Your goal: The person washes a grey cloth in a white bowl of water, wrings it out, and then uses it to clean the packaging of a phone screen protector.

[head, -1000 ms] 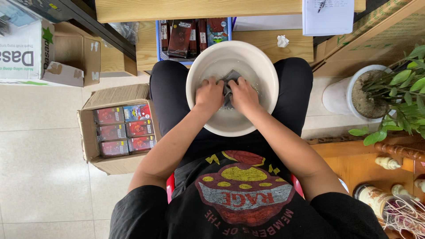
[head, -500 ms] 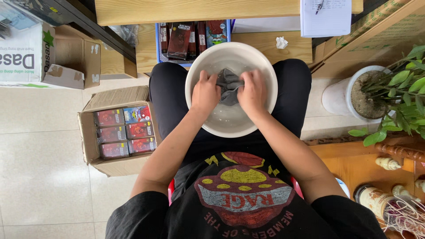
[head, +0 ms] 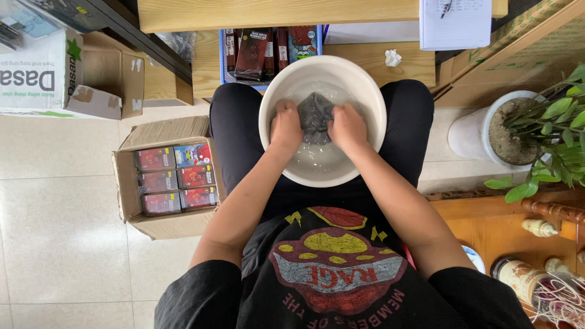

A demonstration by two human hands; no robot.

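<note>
A white round basin (head: 372, 103) with water rests on my lap between my knees. In it lies a wet grey cloth (head: 315, 113), bunched up at the middle. My left hand (head: 286, 125) grips the cloth's left side and my right hand (head: 347, 128) grips its right side, both fists closed on the fabric just above the water. The lower parts of the cloth are hidden by my fingers.
An open cardboard box (head: 166, 175) of red packets stands on the tiled floor to my left. A blue crate (head: 271, 45) of packets sits under the wooden bench ahead. A potted plant (head: 509, 129) is at the right, with a wooden shelf (head: 506, 228) of bottles below it.
Both hands have shifted slightly forward in the basin and pulled apart a little, so more of the grey cloth shows bunched between them.
</note>
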